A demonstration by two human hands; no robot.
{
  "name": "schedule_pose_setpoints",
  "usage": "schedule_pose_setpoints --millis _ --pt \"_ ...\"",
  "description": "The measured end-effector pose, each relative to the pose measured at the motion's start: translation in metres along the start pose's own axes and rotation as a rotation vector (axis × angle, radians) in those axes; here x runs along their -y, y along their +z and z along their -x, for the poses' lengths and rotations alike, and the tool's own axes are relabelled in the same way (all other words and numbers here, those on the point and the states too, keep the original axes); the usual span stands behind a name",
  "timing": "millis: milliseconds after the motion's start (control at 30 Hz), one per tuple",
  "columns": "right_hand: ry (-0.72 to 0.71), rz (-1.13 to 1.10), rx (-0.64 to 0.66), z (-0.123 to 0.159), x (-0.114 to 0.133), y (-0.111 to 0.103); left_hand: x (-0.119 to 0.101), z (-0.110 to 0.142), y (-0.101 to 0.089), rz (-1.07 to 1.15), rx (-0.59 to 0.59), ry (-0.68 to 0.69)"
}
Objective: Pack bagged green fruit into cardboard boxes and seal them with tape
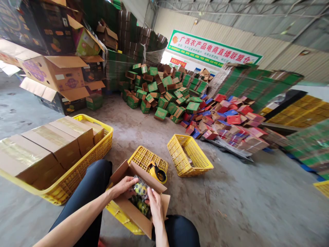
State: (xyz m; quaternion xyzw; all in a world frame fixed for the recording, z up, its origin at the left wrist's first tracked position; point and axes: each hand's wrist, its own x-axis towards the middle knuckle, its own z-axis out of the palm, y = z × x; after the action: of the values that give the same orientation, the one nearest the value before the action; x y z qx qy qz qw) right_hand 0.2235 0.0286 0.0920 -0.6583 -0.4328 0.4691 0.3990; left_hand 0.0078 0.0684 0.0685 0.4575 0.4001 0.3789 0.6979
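Left: one large yellow crate (79, 169), at least three taped cartons (47, 137) inside. Centre: one open carton (133, 216); one tape dispenser (155, 172) at one smaller basket (141, 156). Right: one yellow bin (177, 156). Surface: grey floor (231, 199). Room: warehouse, heaped boxes (167, 94). Bagged produce (141, 189): at open carton's mouth, between left hand (125, 186) and right hand (155, 203), both clamped on bag.

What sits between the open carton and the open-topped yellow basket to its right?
Head view: past the carton comes a tape dispenser on or against another yellow basket, then a strip of floor.
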Motion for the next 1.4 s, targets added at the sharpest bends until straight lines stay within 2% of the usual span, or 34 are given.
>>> schedule_pose_setpoints --millis 233,467,667,933,1133,1300,1400 --pt "0.012 -0.032 -0.041 -0.001 0.000 0.001 0.005 -0.003 -0.001 0.041 -0.016 0.037" --pt "0.018 -0.060 -0.005 -0.004 -0.001 0.000 -0.005 0.000 -0.002 0.182 -0.038 -0.004" --pt "0.052 -0.080 -0.064 -0.005 -0.003 -0.001 -0.004 0.001 -0.008 0.244 0.024 -0.032" --pt "0.043 -0.026 -0.105 -0.009 -0.012 -0.003 -0.002 0.003 -0.005 0.328 0.106 0.065" --pt "0.016 -0.013 -0.068 -0.007 -0.009 -0.002 -0.007 0.005 -0.001 0.352 0.151 0.121" --pt "0.015 -0.182 0.107 -0.002 0.000 0.004 -0.005 0.005 -0.003 0.320 0.118 0.073" --pt "0.022 -0.199 0.161 0.002 0.005 0.005 -0.004 0.005 -0.004 0.271 0.080 0.065"
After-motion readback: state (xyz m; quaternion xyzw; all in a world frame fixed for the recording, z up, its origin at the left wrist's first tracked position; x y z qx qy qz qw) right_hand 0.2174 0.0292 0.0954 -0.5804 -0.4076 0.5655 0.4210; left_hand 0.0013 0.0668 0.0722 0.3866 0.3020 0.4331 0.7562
